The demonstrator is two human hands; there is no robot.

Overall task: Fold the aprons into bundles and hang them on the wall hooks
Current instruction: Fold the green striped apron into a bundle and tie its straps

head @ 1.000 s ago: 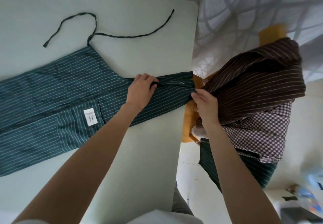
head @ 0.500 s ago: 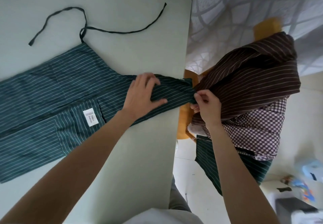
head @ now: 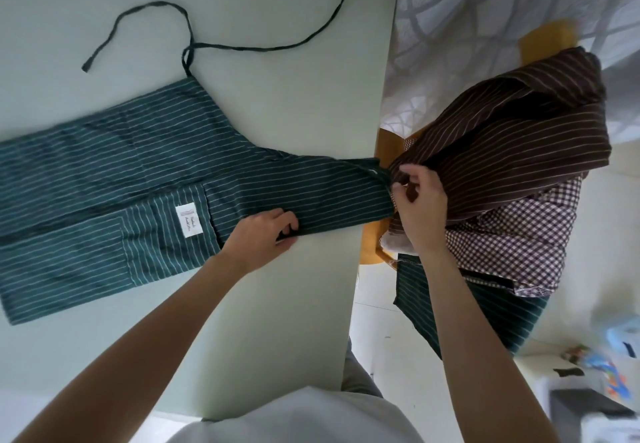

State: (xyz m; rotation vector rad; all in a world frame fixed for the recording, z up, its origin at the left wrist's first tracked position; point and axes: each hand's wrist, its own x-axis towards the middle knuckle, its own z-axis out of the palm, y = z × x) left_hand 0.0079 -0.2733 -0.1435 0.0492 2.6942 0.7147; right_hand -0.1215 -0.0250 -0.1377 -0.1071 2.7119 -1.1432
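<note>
- Currently, left hand (head: 258, 240) pinches the green striped cotton apron (head: 138, 200) at its 5 o'clock edge, anchoring the fold.
- Right hand (head: 417, 207), at 3 o'clock, pinches the bib end, tensioning the cloth.

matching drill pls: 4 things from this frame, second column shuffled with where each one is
Things:
1. green apron
2. brown striped cloth
3. checked cloth
4. white label

Places:
A. sewn on the apron pocket
B. spread flat on the table
C. top of the pile beside the table
D. under the brown striped cloth in the pile

Pairs: 1-B, 2-C, 3-D, 4-A
</note>
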